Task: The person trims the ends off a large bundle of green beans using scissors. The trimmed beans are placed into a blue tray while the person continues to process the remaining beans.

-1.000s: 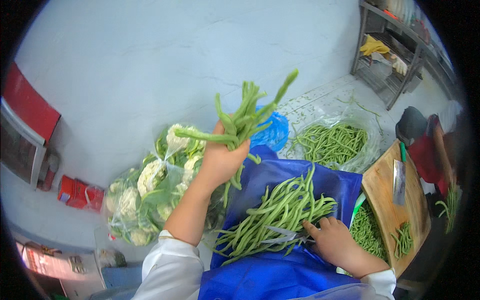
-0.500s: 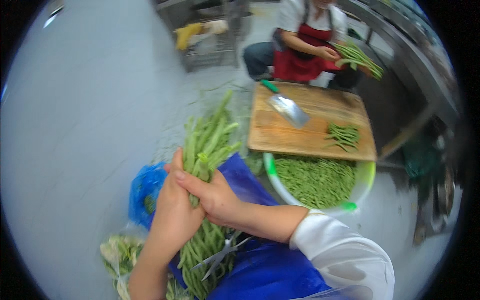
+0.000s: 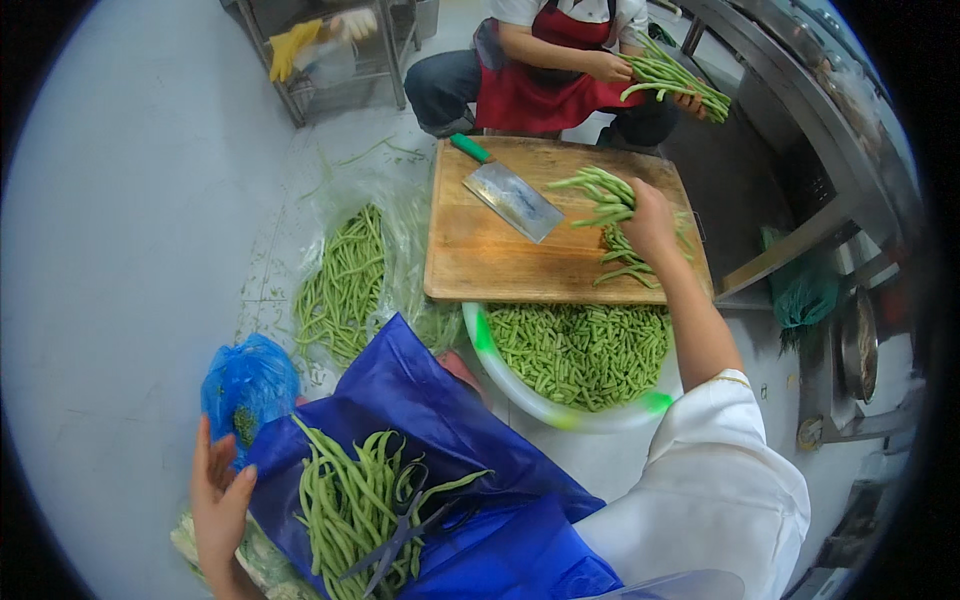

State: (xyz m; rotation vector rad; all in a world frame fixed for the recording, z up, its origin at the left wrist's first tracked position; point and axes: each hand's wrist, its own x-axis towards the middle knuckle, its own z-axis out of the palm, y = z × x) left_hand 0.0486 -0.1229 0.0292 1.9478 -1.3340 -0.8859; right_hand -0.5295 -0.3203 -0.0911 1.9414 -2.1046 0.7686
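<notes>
My right hand [image 3: 652, 222] is closed round a bunch of green beans [image 3: 600, 193] above the right part of a wooden cutting board [image 3: 480, 262]. Under and beside that bunch, more green beans [image 3: 630, 266] lie on the wood. My left hand [image 3: 219, 492] is empty with its fingers apart, beside the blue apron [image 3: 400, 375] over my lap. A pile of long green beans [image 3: 345, 500] rests on the apron, and a pair of scissors [image 3: 400, 535] lies on top of them. A cleaver [image 3: 513, 200] with a green handle lies flat on the board.
Below the board stands a round tub [image 3: 545, 408] of cut beans. On the floor are a clear bag of long beans [image 3: 345, 285] and a blue plastic bag [image 3: 250, 385]. A co-worker in a red apron [image 3: 530, 98] sits opposite, holding beans [image 3: 680, 82]. A metal bench [image 3: 830, 190] stands right.
My hands have parted. The right one has carried the bunch from above my lap to the board; the left has let go and moved down and left. The view has shifted.
</notes>
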